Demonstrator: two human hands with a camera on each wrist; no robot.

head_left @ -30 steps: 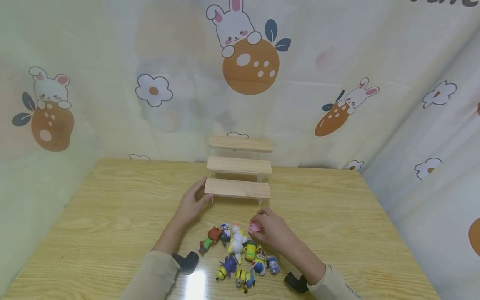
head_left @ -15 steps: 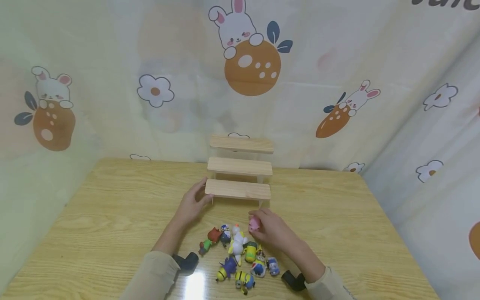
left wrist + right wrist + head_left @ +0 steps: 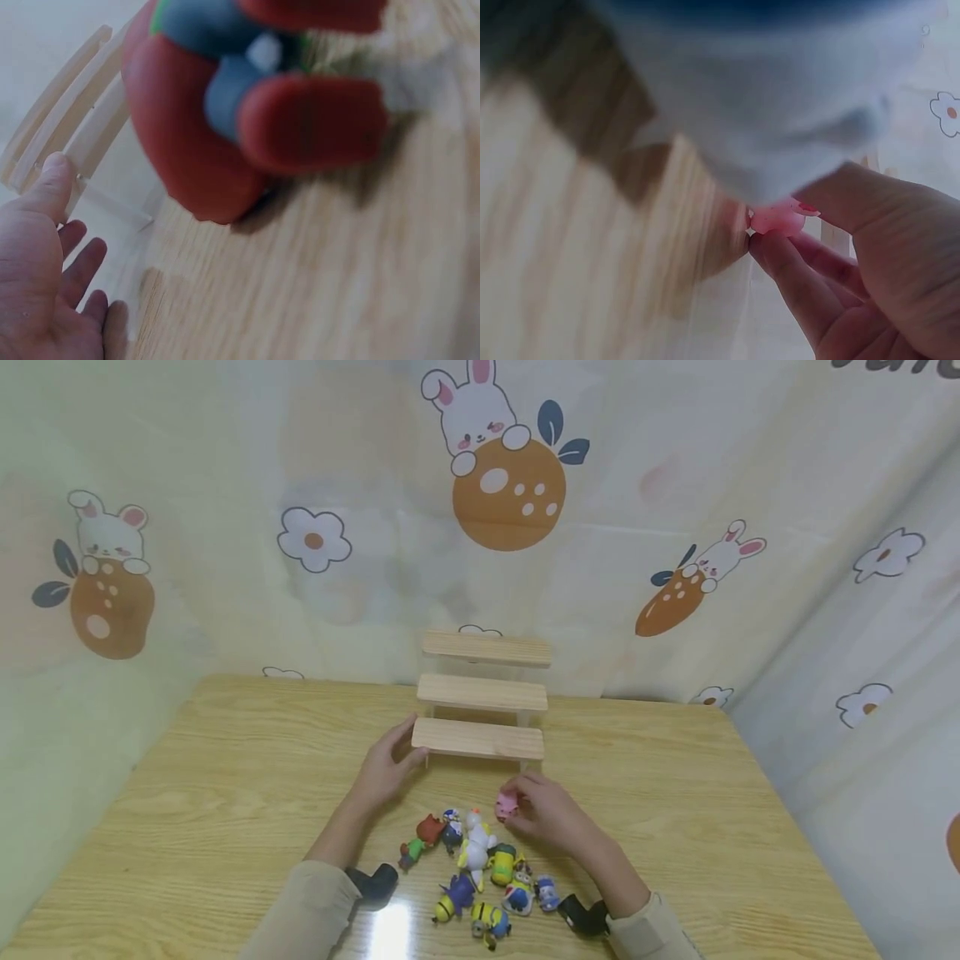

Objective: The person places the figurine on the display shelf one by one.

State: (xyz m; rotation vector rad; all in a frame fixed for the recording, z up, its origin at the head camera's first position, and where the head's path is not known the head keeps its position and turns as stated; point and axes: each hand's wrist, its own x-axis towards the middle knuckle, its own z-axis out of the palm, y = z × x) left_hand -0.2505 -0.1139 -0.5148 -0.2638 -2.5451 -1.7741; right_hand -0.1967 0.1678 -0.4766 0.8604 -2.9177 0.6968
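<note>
In the head view my right hand pinches a small pink toy figure between thumb and fingertips, low over the table. The right wrist view shows the pink figure at the fingertips, partly covered by a blurred white and blue toy close to the lens. My left hand touches the left end of a three-step wooden display shelf. Its thumb lies against the bottom step's edge in the left wrist view, the other fingers loosely extended. Between the hands lies a cluster of toy figures, including a white one.
Minion figures lie nearest the person, with a red and green figure at the cluster's left. Black wrist mounts stick out beside both sleeves. A patterned curtain hangs behind the wooden table.
The pink figure has turned a little in my right hand's fingers and moved slightly left and up. My left hand has stayed at the shelf's end.
</note>
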